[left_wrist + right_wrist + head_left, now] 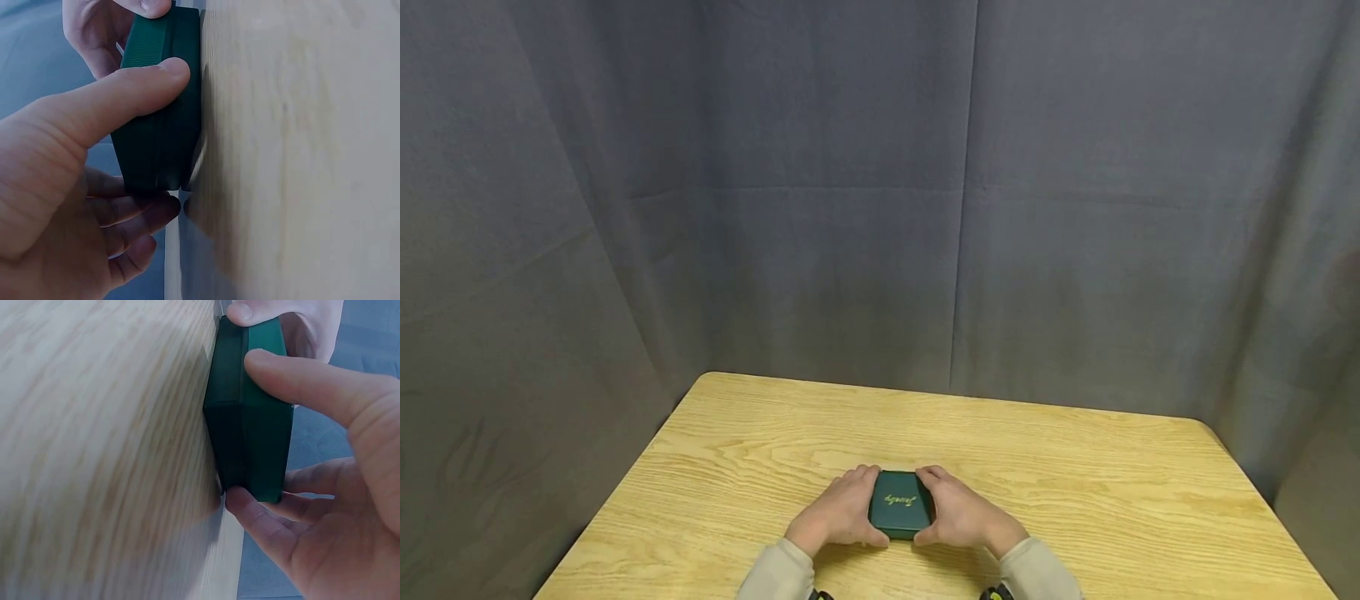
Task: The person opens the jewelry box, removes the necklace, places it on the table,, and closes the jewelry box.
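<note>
A small dark green jewelry box [899, 521] with a closed lid lies near the front of the wooden table. Gold script on its lid appears upside down from here. My left hand [844, 512] grips its left side, thumb on the near face and fingers around the far corner. On the other side, my right hand [964, 512] holds it the same way. In the left wrist view, the left thumb [147, 87] presses the box's near face across the lid seam. The right wrist view shows the right thumb [300, 378] against the lid's side.
The light wood-grain table [737, 467] has rounded far corners. Grey curtains [835, 208] hang behind it and along both sides. Beige sleeves [782, 571] cover my forearms, with dark bands at the wrists.
</note>
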`<state>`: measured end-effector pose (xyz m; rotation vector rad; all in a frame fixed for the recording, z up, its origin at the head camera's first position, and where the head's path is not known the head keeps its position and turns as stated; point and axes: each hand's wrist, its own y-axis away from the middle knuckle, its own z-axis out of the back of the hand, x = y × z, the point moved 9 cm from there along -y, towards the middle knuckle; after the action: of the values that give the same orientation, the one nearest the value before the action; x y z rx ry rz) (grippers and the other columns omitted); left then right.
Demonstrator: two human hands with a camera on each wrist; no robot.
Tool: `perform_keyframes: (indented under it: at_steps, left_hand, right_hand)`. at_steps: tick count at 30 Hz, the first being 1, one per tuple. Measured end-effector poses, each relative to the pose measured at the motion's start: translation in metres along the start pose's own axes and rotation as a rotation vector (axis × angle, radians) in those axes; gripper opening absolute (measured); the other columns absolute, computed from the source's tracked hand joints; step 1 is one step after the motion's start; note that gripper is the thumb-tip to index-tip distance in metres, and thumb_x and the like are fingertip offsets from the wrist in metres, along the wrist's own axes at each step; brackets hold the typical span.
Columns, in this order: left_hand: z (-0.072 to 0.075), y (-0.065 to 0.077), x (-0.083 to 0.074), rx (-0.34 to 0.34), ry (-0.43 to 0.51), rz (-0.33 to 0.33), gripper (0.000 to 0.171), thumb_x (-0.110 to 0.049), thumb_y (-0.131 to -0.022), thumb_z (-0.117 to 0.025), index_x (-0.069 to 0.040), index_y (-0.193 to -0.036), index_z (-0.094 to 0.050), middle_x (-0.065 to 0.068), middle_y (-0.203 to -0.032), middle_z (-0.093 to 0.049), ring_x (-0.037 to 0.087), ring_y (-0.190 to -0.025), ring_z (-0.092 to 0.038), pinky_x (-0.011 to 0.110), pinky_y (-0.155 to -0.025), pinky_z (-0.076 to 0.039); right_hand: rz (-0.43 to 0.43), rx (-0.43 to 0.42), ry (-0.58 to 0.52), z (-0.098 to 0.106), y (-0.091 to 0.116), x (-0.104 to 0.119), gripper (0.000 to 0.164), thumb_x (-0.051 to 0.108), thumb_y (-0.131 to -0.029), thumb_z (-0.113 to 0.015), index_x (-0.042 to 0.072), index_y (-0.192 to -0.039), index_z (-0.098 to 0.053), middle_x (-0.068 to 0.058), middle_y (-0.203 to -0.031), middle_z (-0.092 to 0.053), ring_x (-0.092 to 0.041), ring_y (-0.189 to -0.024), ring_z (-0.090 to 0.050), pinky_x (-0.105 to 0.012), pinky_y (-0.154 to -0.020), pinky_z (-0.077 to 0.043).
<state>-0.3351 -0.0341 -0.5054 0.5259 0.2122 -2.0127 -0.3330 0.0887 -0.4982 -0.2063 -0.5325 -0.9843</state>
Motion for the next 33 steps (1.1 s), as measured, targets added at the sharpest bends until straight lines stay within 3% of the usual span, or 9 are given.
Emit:
perform_keyframes:
  at_steps: [23,33]
  left_hand:
    - [-0.008,-0.004,-0.014,0.000,-0.044,-0.006,0.100,-0.046,-0.066,-0.084,0.000,-0.140,-0.035,0.008,-0.125,-0.050,0.021,-0.110,-0.048,0.040,-0.096,-0.039]
    - [-0.008,-0.006,-0.019,0.002,-0.087,-0.017,0.097,-0.049,-0.064,-0.084,-0.003,-0.136,-0.040,0.005,-0.117,-0.052,0.018,-0.105,-0.049,0.039,-0.094,-0.040]
  right_hand:
    - [-0.005,0.006,-0.020,0.004,0.014,-0.007,0.096,0.036,-0.071,-0.083,-0.008,-0.141,-0.034,-0.016,-0.138,-0.039,-0.029,-0.116,-0.049,-0.042,-0.090,-0.045]
    - [-0.002,0.013,-0.019,0.005,0.017,-0.010,0.095,0.038,-0.071,-0.083,-0.007,-0.141,-0.035,-0.016,-0.139,-0.039,-0.029,-0.118,-0.048,-0.044,-0.092,-0.044]
